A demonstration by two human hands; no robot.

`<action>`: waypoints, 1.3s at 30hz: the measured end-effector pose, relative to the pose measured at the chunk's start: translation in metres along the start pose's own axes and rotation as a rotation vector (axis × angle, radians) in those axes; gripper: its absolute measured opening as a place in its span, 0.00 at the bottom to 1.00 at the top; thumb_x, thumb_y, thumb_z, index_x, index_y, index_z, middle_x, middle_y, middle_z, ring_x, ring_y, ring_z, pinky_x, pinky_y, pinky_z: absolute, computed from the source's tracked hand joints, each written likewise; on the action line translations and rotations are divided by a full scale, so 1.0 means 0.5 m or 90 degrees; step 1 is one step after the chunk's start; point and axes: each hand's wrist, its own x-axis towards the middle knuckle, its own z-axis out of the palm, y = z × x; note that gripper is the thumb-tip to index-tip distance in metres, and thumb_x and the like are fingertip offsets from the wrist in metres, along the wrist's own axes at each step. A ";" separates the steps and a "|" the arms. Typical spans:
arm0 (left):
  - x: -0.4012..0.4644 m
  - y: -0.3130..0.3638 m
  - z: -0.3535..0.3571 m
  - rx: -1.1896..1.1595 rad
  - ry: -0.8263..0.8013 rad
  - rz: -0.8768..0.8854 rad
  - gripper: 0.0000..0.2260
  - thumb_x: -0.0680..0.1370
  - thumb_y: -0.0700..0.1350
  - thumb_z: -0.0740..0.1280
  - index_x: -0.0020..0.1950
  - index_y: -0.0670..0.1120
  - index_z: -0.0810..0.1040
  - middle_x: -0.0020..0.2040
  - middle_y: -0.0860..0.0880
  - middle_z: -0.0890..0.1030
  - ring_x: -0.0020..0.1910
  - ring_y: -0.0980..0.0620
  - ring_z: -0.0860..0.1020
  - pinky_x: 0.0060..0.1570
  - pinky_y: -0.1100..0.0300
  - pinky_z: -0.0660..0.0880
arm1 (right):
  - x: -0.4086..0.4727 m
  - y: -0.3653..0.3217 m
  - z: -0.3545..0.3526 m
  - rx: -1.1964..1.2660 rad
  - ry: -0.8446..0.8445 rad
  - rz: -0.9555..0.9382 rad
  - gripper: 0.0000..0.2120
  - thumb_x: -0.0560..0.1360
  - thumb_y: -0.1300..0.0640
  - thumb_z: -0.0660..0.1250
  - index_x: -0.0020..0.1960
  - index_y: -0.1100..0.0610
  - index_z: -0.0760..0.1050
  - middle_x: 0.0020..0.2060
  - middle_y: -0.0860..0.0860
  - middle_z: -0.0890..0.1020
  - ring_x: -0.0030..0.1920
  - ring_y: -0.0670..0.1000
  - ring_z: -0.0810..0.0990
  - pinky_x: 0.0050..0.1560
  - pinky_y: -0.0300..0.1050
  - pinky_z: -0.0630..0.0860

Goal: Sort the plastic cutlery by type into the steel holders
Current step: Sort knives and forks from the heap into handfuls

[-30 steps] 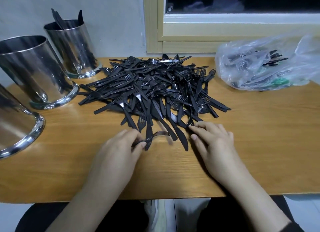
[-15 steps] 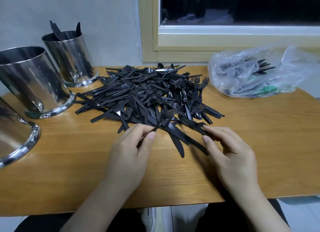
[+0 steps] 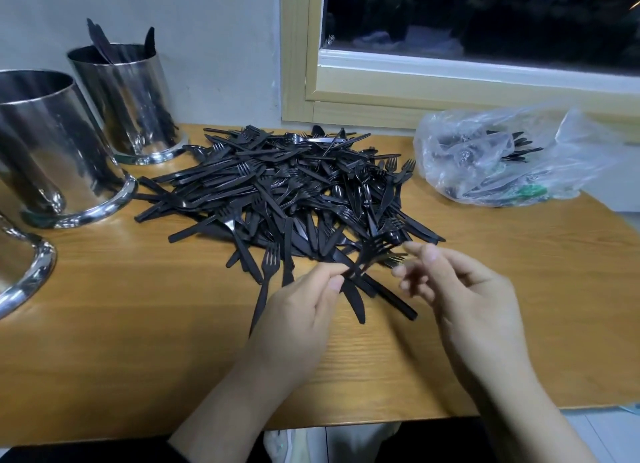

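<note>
My left hand (image 3: 304, 310) pinches a black plastic fork (image 3: 369, 255) by the handle, thumb and forefinger, tines pointing up-right just above the near edge of the cutlery pile (image 3: 294, 189). My right hand (image 3: 464, 300) hovers just right of the fork, fingers loose, holding nothing. Pile sits mid-tabletop (image 3: 138, 341). Three steel holders on the left: nearest (image 3: 20, 275) cropped, middle (image 3: 52, 151), far one (image 3: 128, 102) with cutlery in it. Clear bag (image 3: 512, 158) of cutlery far right.

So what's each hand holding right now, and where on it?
Left hand pinches black forks by their handles, near the end. Right hand holds nothing, fingers loose.
</note>
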 end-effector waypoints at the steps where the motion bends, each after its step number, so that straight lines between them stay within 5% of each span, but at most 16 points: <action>1: 0.002 0.004 -0.003 -0.021 0.003 -0.026 0.15 0.81 0.64 0.52 0.53 0.63 0.77 0.38 0.52 0.79 0.39 0.52 0.79 0.40 0.53 0.75 | 0.019 0.016 -0.010 -0.099 0.026 -0.019 0.12 0.75 0.47 0.69 0.45 0.53 0.86 0.38 0.52 0.86 0.36 0.48 0.80 0.42 0.41 0.77; 5: 0.009 0.016 -0.015 -0.080 0.021 -0.058 0.08 0.80 0.58 0.60 0.53 0.60 0.78 0.38 0.50 0.80 0.36 0.50 0.77 0.38 0.54 0.73 | 0.087 0.070 -0.045 -0.432 0.017 0.031 0.11 0.77 0.45 0.69 0.56 0.49 0.81 0.41 0.44 0.84 0.44 0.46 0.82 0.44 0.43 0.75; 10: 0.016 0.000 -0.012 -0.075 0.083 -0.086 0.12 0.82 0.58 0.56 0.51 0.59 0.78 0.32 0.50 0.71 0.29 0.54 0.68 0.31 0.53 0.68 | 0.109 0.081 -0.016 -0.532 -0.004 0.017 0.18 0.77 0.46 0.71 0.64 0.51 0.79 0.46 0.47 0.82 0.51 0.51 0.80 0.52 0.46 0.75; 16: 0.010 0.003 -0.018 -0.091 0.136 -0.101 0.17 0.79 0.63 0.52 0.50 0.58 0.78 0.30 0.55 0.68 0.27 0.56 0.64 0.28 0.48 0.64 | 0.119 0.094 -0.015 -0.491 0.037 0.034 0.10 0.78 0.54 0.70 0.59 0.51 0.83 0.43 0.45 0.83 0.44 0.40 0.78 0.48 0.42 0.72; 22: 0.012 0.005 -0.018 -0.091 0.149 -0.101 0.18 0.78 0.65 0.52 0.50 0.58 0.77 0.30 0.55 0.69 0.27 0.55 0.65 0.30 0.45 0.66 | 0.131 0.081 -0.003 -0.525 0.007 0.057 0.19 0.77 0.43 0.70 0.64 0.51 0.79 0.46 0.45 0.80 0.53 0.51 0.81 0.54 0.48 0.77; 26: 0.011 0.005 -0.018 -0.099 0.159 -0.096 0.17 0.78 0.64 0.53 0.50 0.58 0.78 0.30 0.55 0.69 0.28 0.53 0.66 0.30 0.45 0.66 | 0.145 0.085 0.015 -0.578 -0.002 0.031 0.17 0.78 0.49 0.71 0.64 0.53 0.80 0.52 0.51 0.85 0.57 0.55 0.81 0.57 0.49 0.77; 34: 0.011 -0.003 -0.018 -0.103 0.180 -0.098 0.16 0.78 0.64 0.53 0.54 0.60 0.76 0.28 0.55 0.67 0.26 0.56 0.63 0.27 0.53 0.63 | 0.119 0.075 -0.026 -0.447 0.071 -0.063 0.04 0.78 0.57 0.70 0.49 0.49 0.83 0.43 0.46 0.82 0.45 0.46 0.78 0.42 0.41 0.69; 39: 0.011 -0.011 -0.015 -0.100 0.201 -0.071 0.11 0.82 0.59 0.57 0.53 0.58 0.77 0.31 0.58 0.71 0.29 0.57 0.67 0.29 0.53 0.67 | 0.066 0.010 -0.077 -0.373 0.031 -0.186 0.09 0.78 0.62 0.69 0.45 0.47 0.79 0.43 0.45 0.83 0.45 0.47 0.80 0.43 0.31 0.71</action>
